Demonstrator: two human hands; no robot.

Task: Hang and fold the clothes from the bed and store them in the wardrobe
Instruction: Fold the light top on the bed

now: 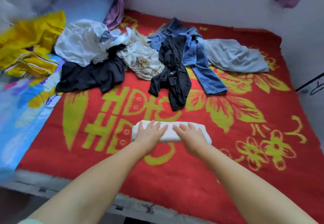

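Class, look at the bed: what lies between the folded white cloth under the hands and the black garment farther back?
In the head view, only bare red blanket separates the folded white cloth from the black garment.

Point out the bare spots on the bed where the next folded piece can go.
Bare red blanket lies right of the folded white cloth, below the jeans leg, and left of it, below the dark garment. The strip between the cloth and the black top is also free. The far half is crowded with the clothes pile. Both hands, left hand and right hand, press flat on the cloth.
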